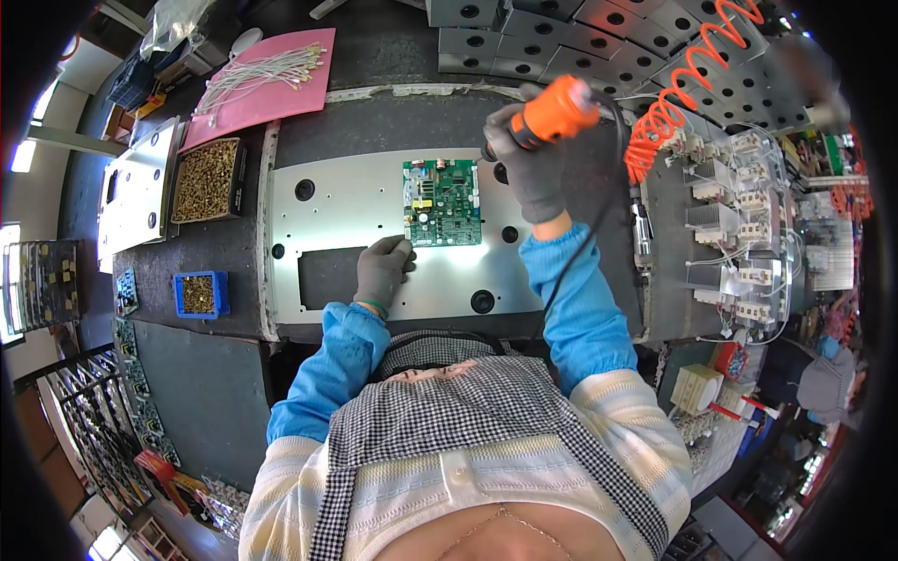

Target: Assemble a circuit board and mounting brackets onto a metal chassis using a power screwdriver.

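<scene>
My right hand (531, 164), in a grey glove, is closed around an orange power screwdriver (554, 114) with a dark cable. It is raised over the upper right part of a silver metal plate (351, 210). On that plate lies a green circuit board (454, 210) with several parts and white connectors. My left hand (383, 271), also gloved in grey, rests on the plate at the board's lower left corner. Its fingers are curled together, the tips at the corner; whatever they pinch, if anything, is too small to make out.
Left of the plate stand a dark box of brass fasteners (208, 178) and a blue tray (197, 294) of similar pieces. White cables lie on a pink sheet (304, 70). Metal boxes (533, 47) are stacked behind. An orange coiled hose (645, 140) hangs at right, near finished-looking assemblies (748, 224).
</scene>
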### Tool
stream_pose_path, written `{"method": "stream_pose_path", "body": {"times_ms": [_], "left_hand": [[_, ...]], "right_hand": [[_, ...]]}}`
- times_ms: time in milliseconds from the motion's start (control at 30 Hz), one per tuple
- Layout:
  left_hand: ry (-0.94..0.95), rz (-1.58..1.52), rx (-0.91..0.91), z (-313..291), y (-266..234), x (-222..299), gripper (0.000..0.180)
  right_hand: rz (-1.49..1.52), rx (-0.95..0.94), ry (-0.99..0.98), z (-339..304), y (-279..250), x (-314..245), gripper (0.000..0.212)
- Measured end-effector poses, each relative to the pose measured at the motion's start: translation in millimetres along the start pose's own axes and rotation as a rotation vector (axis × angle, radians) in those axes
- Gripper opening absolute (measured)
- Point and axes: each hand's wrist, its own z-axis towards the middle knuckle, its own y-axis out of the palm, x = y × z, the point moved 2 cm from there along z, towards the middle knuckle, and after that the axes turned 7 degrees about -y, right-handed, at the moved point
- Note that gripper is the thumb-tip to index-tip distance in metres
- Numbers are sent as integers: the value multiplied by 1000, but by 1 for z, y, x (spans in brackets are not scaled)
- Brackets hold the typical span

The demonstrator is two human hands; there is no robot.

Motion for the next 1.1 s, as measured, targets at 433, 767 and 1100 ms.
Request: {"method": "stream_pose_path", "body": {"times_ms": [433,767,1100], "left_hand": [[3,-62,-49,-4,-7,-8,37],[46,-394,-320,-59,-8,24,47],[-25,-701,-520,-52,-7,3,30]], "right_hand": [[78,-165,118,15,18,-15,20],[620,-71,77,-40,15,-93,70],[607,86,174,-79,14,-91,70]]}}
